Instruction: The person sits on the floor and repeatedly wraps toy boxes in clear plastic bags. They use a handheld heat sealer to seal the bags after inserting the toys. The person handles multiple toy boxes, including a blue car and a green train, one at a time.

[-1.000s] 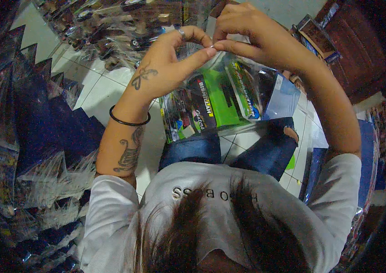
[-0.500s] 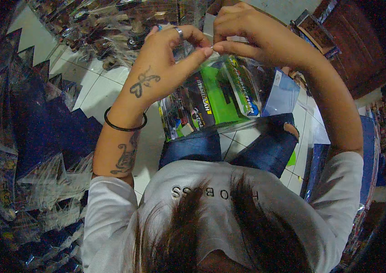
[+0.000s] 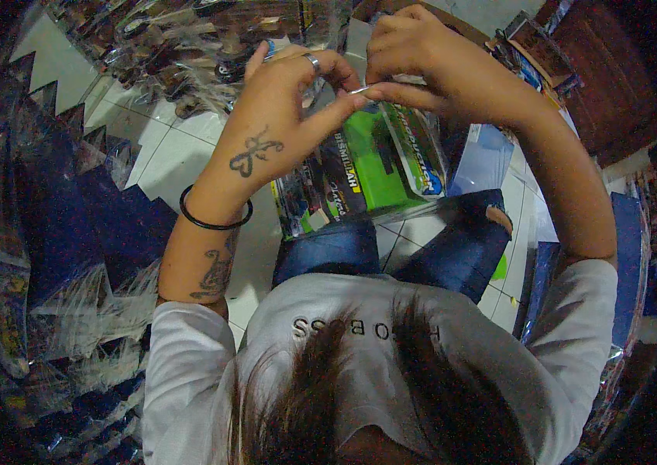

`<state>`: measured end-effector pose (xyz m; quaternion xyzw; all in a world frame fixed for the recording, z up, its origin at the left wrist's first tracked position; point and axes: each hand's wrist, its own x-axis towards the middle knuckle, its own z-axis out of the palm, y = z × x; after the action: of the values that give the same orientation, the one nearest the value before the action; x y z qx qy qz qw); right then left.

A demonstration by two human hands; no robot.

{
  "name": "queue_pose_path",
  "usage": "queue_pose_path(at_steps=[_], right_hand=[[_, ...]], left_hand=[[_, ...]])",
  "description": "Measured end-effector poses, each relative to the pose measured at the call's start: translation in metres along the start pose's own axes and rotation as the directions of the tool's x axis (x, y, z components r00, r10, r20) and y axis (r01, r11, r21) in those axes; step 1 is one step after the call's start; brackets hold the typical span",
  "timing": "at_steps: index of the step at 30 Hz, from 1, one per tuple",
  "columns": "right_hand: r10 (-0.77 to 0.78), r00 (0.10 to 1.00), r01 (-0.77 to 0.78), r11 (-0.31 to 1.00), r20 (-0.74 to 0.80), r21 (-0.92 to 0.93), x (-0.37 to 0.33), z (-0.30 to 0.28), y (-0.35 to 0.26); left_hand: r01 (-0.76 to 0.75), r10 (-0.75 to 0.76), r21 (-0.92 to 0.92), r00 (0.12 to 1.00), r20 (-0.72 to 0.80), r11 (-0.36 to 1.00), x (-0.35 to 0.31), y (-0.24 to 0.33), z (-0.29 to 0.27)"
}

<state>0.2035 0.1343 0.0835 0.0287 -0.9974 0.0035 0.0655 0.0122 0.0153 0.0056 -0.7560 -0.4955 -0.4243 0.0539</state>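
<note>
My left hand [image 3: 278, 116], with a ring and a dark wristband on its arm, is closed in a pinch between thumb and forefinger. Against its fingertips, my right hand [image 3: 414, 66] pinches too. Between the two pinches a small, thin, silvery-white strip [image 3: 359, 91] shows; its exact kind is too small to make out. Below both hands, a flat package in clear plastic [image 3: 383, 174], printed green and black, lies at my knees, its far part hidden by the hands.
Dark blue, jagged-edged stacks [image 3: 104, 225] in clear film stand on the left. Film-wrapped brown items [image 3: 181, 46] lie ahead. A blue sheet [image 3: 483, 159] is right of the package, with a brown wooden surface [image 3: 615, 77] farther right. White tiles [image 3: 173, 143] cover the floor.
Both hands have shifted slightly, still pinching at the same place. More of the thin silvery-white strip now shows between the fingertips. The package has hardly moved.
</note>
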Motion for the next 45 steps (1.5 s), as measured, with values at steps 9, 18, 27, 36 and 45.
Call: queue_pose_path(at_steps=[9, 18, 27, 36, 45], right_hand=[[0.099, 0.994, -0.096, 0.994, -0.052, 0.053, -0.004, -0.006, -0.01], [0.077, 0.99, -0.056, 0.984, -0.122, 0.167, 0.0, 0.019, -0.007], [0.188, 0.956, -0.172, 0.981, -0.226, 0.092, -0.002, 0.031, -0.011], [-0.104, 0.902, -0.062, 0.929, -0.419, -0.365, -0.007, 0.046, -0.027], [0.099, 0.982, -0.101, 0.995, -0.163, -0.005, -0.018, 0.012, -0.013]], left_hand=[[0.052, -0.051, -0.047, 0.999, 0.011, 0.998, -0.003, 0.008, -0.007], [0.08, -0.08, 0.09, 0.997, 0.005, 0.993, -0.008, 0.01, -0.022], [0.333, -0.249, -0.433, 0.938, 0.24, 0.838, 0.002, -0.006, 0.001], [0.591, -0.355, -0.619, 0.806, 0.473, 0.518, 0.002, 0.0, 0.006], [0.096, -0.095, -0.008, 0.99, 0.1, 0.995, -0.004, 0.016, -0.004]])
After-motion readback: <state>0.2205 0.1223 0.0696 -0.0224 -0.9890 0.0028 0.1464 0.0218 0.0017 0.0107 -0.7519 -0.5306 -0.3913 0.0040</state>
